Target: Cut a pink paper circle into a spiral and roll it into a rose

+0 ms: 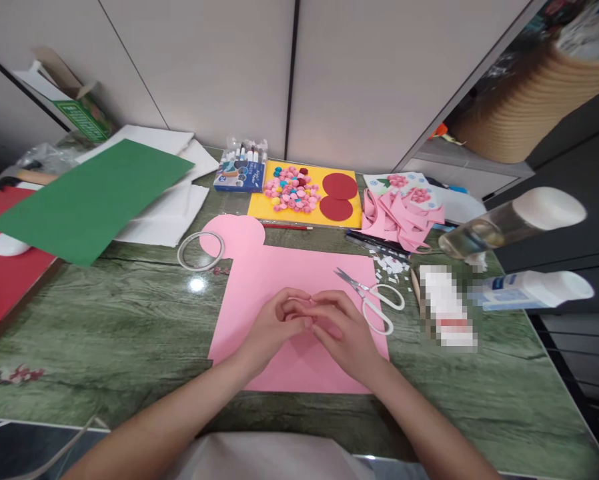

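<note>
My left hand (280, 319) and my right hand (340, 325) meet fingertip to fingertip above a large pink sheet of paper (259, 280). Both are closed in a pinch; whatever lies between the fingertips is too small and hidden to name. Just right of my right hand, white-handled scissors (377, 297) lie on the sheet with slightly parted blades pointing to the back left. Pink paper circles (244, 231) lie by the sheet's back left corner, partly under a roll of tape (201, 251).
At the back are a yellow sheet (257, 207) with pom-poms (292, 190) and red paper circles (338, 195), a marker box (240, 170) and pink scraps (404, 217). A green sheet (99, 193) lies left. Bottles (529, 290) and paper bits (392, 265) are right.
</note>
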`<state>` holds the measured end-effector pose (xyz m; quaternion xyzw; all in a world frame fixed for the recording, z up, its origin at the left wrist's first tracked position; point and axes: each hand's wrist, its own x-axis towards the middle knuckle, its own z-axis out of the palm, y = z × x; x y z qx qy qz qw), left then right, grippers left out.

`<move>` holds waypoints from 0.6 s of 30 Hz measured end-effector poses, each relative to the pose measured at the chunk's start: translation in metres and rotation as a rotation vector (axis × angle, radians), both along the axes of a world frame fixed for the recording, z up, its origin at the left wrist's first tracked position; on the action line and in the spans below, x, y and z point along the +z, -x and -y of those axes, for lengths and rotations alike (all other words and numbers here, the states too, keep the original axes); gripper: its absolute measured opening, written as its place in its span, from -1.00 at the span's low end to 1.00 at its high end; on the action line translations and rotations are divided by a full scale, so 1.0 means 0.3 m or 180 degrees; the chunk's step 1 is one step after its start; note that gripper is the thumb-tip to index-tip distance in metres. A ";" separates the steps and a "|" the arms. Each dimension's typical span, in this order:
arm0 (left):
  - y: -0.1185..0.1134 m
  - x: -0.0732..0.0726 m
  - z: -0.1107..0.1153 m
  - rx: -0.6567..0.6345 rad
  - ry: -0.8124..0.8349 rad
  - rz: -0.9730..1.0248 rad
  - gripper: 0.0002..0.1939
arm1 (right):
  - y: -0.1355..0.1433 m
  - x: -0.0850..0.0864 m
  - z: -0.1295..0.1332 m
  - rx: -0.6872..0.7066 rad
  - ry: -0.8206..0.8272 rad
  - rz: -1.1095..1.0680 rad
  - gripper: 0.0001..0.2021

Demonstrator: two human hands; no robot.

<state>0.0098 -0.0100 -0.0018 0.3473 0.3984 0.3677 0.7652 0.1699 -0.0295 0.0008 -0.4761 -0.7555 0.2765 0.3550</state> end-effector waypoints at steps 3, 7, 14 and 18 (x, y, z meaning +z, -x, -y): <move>0.001 -0.003 0.000 -0.0050 -0.0120 -0.0060 -0.71 | 0.002 -0.005 0.001 0.0063 -0.0032 0.0003 -0.69; -0.003 -0.006 0.001 -0.0057 -0.0192 -0.0078 -0.72 | 0.002 -0.013 0.000 -0.0135 -0.0120 -0.0072 -0.78; -0.015 0.001 0.005 -0.0136 -0.0076 -0.0091 -0.71 | -0.002 -0.028 -0.001 -0.0308 0.0021 -0.0062 -0.90; -0.019 0.002 0.008 -0.0153 -0.0118 -0.0098 -0.70 | 0.001 -0.027 0.001 -0.0299 0.0113 -0.0048 -0.90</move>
